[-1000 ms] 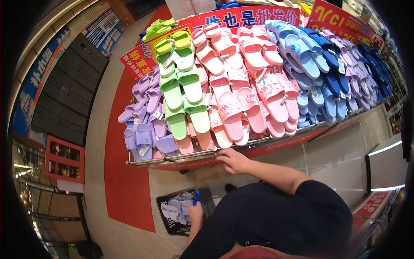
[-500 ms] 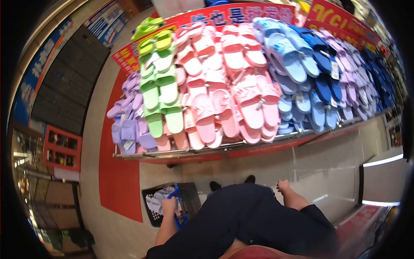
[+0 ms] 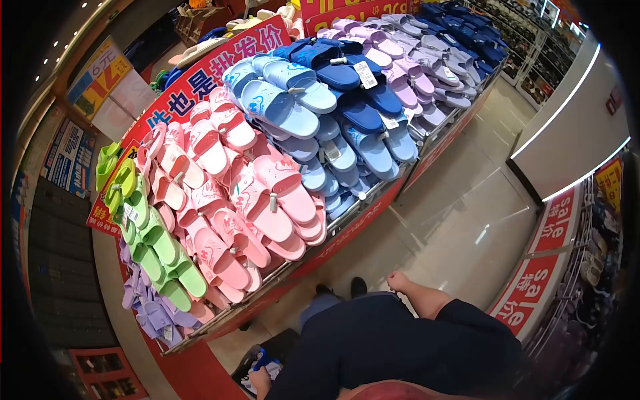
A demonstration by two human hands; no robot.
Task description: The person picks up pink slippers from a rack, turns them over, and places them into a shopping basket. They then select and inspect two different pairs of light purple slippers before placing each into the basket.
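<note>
My left hand (image 3: 261, 382), at the bottom edge and partly cut off, is closed round the blue handle (image 3: 261, 361) of a dark shopping basket (image 3: 285, 341). Pale slippers (image 3: 272, 369) lie inside the basket, and my body hides part of it. My right hand (image 3: 398, 281) hangs beside my body with its fingers curled in and nothing visible in them. It is apart from the display rack, whose nearest goods are pink slippers (image 3: 283, 190) and light blue slippers (image 3: 283, 107).
Green slippers (image 3: 157, 240) and purple slippers (image 3: 157, 317) fill the rack's left end. Dark blue slippers (image 3: 363, 110) and lilac slippers (image 3: 407, 77) sit farther right. A white counter (image 3: 567, 127) and red sale signs (image 3: 533, 287) stand to the right across the tiled floor (image 3: 460, 200).
My view has turned to the right, so the rack now runs diagonally and more of the right side shows. The basket, still in my left hand, sits lower in view.
</note>
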